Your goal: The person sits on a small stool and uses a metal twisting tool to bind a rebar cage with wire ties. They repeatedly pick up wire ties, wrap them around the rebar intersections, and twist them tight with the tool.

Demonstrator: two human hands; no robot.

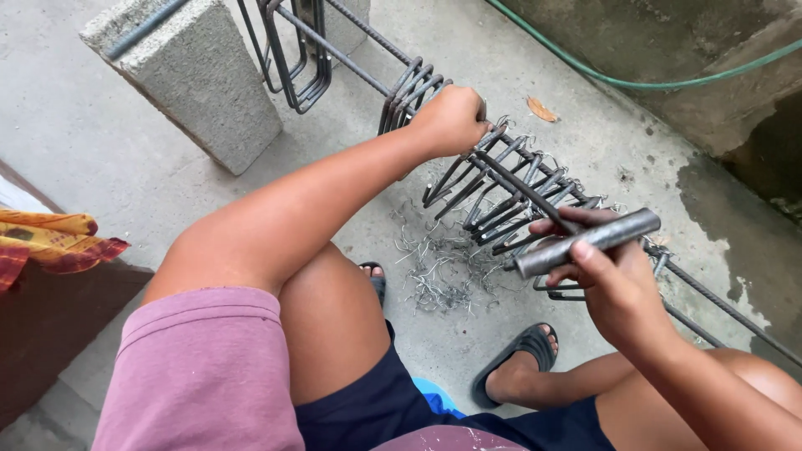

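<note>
Rebar cage lying across the concrete floor, running from far left to near right, its stirrups bunched in the middle of the view. Nearest: bare knees, dark shorts and a mauve sleeve, with black sandals flat on the floor. Slightly farther, at right, right hand closed around a grey metal tube, fingers wrapped tight, thumb over the top; thin dark rod running from the tube up-left into the cage. Just left of that hand, heap of cut tie-wire scraps scattered on the floor beneath the cage. Farther still, left hand fisted over the top bar of the cage, beside a cluster of stirrups; contents of the fist hidden, so impossible to tell whether anything besides the bar is held. Far left, grey concrete block propping one long bar. At the near left edge, yellow and red cloth. Far right, green hose curving along the wall base.
</note>
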